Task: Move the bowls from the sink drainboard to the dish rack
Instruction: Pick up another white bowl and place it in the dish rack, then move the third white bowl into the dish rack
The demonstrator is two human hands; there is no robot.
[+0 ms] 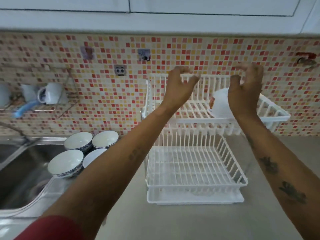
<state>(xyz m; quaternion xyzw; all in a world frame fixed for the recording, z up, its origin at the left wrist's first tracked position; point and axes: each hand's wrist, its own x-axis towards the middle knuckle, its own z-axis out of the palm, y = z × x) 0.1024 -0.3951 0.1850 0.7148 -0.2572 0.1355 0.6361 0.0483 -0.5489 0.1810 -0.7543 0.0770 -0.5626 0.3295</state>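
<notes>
Both bare forearms are stretched forward and raised. The left hand (180, 84) and right hand (245, 89) are held loosely curled, fingers apart, nothing gripped.

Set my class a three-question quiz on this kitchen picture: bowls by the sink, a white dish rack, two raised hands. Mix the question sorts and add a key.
1. How many bowls stand on the drainboard beside the sink?
2. True or false: the lower tier of the dish rack already holds a bowl.
3. Where are the left hand and right hand?
A. inside the sink
B. raised at the rack's upper tier
C. gripping a bowl

Key
1. Four; one is partly hidden behind the left forearm.
2. False; that tier holds no bowl.
3. B; both hands look empty, fingers loosely curled near the top rail.
</notes>
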